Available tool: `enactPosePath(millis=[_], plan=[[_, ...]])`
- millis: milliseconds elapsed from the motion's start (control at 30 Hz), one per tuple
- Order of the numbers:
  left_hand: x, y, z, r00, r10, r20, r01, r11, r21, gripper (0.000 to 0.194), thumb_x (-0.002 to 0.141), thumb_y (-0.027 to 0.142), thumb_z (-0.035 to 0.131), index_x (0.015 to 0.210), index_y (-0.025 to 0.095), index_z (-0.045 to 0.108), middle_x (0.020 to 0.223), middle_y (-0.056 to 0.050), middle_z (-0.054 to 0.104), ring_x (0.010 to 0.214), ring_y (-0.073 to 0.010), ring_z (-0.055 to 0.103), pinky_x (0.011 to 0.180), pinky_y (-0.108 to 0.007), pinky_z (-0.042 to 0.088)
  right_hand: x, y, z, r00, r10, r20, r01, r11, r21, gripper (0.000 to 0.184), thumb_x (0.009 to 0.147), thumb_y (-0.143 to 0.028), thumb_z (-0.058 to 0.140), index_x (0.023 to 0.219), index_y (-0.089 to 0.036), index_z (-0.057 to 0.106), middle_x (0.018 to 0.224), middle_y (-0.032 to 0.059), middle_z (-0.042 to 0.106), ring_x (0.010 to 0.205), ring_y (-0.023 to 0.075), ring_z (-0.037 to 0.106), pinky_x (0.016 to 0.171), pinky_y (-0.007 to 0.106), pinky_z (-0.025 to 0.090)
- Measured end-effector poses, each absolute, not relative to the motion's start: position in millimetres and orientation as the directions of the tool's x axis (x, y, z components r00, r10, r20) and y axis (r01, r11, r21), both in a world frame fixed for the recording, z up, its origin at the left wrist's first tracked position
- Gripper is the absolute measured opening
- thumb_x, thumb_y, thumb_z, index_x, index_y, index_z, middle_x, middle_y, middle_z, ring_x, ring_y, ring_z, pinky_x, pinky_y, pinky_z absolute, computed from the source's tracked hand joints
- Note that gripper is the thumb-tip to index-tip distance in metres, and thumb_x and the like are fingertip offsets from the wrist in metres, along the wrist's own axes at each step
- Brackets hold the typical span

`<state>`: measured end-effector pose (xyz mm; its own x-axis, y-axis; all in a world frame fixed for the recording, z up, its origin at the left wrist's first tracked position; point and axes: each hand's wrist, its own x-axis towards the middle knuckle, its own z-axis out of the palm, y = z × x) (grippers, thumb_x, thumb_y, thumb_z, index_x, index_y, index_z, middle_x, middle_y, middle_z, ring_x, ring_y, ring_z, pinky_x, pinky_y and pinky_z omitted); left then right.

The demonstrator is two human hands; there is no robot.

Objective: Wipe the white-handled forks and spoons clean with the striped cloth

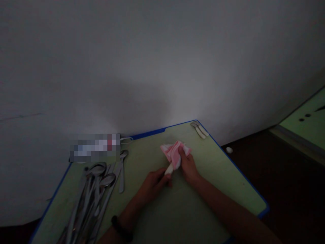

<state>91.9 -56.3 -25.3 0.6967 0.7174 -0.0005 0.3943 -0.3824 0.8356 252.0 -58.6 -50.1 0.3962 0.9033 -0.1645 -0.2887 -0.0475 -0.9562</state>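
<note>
My left hand [154, 184] is closed round the end of a pale handle [169, 169], which slants up to the right over the table. A pink-and-white cloth [174, 153] covers the utensil's other end, so I cannot see what kind it is. My right hand [189, 168] grips that cloth round the covered end, thumb on top. Beyond my hands, at the table's far right corner, two white-handled pieces of cutlery [201, 131] lie side by side; they look like spoons.
Long metal spoons and other cutlery [95, 189] lie heaped on the table's left side, with one spoon [122, 173] beside the heap. A blurred-out object [95, 148] sits at the back left. The green table [215, 189] has a blue edge and stands against a wall [162, 67].
</note>
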Motion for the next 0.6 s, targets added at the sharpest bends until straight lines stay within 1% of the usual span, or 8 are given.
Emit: enactPosePath(millis=[67,133,233,333,433,467,533,600], plan=[[93,-54,-31,0.677,0.736,0.000,0.412,-0.379,0.829,0.038,0.087,0.039,0.042,0.062,0.017,0.060,0.054,0.001,0.060,0.049,-0.0124,0.054,0.051,-0.020,0.037,244,-60,-53,0.375,0.909,-0.183,-0.328,-0.055,-0.943,0.050,0.076,-0.060,0.044,0.085,-0.014,0.062,0.072,0.0041,0.062,0.066,0.0146,0.054,0.061,0.026,0.042],[94,-52,-36,0.659,0.752,0.006,0.423,-0.378,0.823,0.040,0.087,0.040,0.043,0.057,0.017,0.057,0.049,0.002,0.057,0.046,-0.0120,0.053,0.050,-0.020,0.036,236,-62,-54,0.352,0.922,-0.164,-0.321,-0.046,-0.946,0.049,0.076,-0.060,0.044,0.085,-0.014,0.062,0.072,0.0041,0.062,0.066,0.0142,0.054,0.063,0.026,0.042],[95,-51,-41,0.640,0.768,0.022,0.424,-0.377,0.823,0.039,0.087,0.040,0.044,0.057,0.018,0.055,0.046,0.003,0.056,0.044,-0.0113,0.052,0.050,-0.019,0.036,230,-65,-51,0.294,0.950,-0.108,-0.301,-0.015,-0.954,0.044,0.076,-0.056,0.048,0.087,-0.015,0.061,0.078,0.0042,0.063,0.068,0.0138,0.055,0.066,0.026,0.043],[96,-53,-42,0.626,0.779,0.039,0.411,-0.371,0.833,0.038,0.086,0.041,0.045,0.058,0.018,0.056,0.045,0.004,0.054,0.043,-0.0108,0.050,0.049,-0.019,0.035,233,-65,-48,0.229,0.970,-0.080,-0.295,-0.009,-0.955,0.043,0.076,-0.053,0.050,0.094,-0.015,0.061,0.085,0.0050,0.064,0.076,0.0157,0.057,0.070,0.027,0.044],[93,-58,-41,0.614,0.788,0.052,0.381,-0.353,0.855,0.036,0.085,0.040,0.048,0.057,0.017,0.056,0.046,0.004,0.053,0.044,-0.0098,0.048,0.048,-0.019,0.033,240,-64,-49,0.170,0.982,-0.078,-0.234,-0.036,-0.972,0.043,0.074,-0.050,0.055,0.096,-0.014,0.061,0.087,0.0059,0.065,0.079,0.0171,0.057,0.073,0.029,0.044],[91,-60,-40,0.613,0.789,0.053,0.367,-0.343,0.865,0.037,0.084,0.039,0.049,0.056,0.017,0.055,0.047,0.004,0.052,0.044,-0.0092,0.047,0.048,-0.019,0.032,242,-64,-49,0.157,0.984,-0.079,-0.217,-0.043,-0.975,0.043,0.074,-0.050,0.055,0.097,-0.014,0.061,0.085,0.0056,0.065,0.077,0.0173,0.057,0.072,0.029,0.045],[86,-64,-38,0.609,0.792,0.051,0.336,-0.316,0.887,0.039,0.084,0.038,0.049,0.052,0.016,0.054,0.046,0.005,0.049,0.043,-0.0080,0.044,0.047,-0.019,0.031,244,-63,-51,0.110,0.991,-0.073,-0.147,-0.057,-0.987,0.042,0.074,-0.049,0.054,0.095,-0.013,0.061,0.081,0.0047,0.065,0.074,0.0176,0.057,0.070,0.029,0.045],[81,-67,-36,0.582,0.812,0.053,0.310,-0.282,0.908,0.039,0.085,0.038,0.046,0.054,0.015,0.054,0.047,0.005,0.048,0.045,-0.0079,0.042,0.048,-0.018,0.031,243,-64,-52,0.092,0.995,-0.040,-0.066,-0.034,-0.997,0.039,0.076,-0.047,0.052,0.093,-0.013,0.061,0.080,0.0043,0.064,0.077,0.0178,0.057,0.073,0.029,0.044]])
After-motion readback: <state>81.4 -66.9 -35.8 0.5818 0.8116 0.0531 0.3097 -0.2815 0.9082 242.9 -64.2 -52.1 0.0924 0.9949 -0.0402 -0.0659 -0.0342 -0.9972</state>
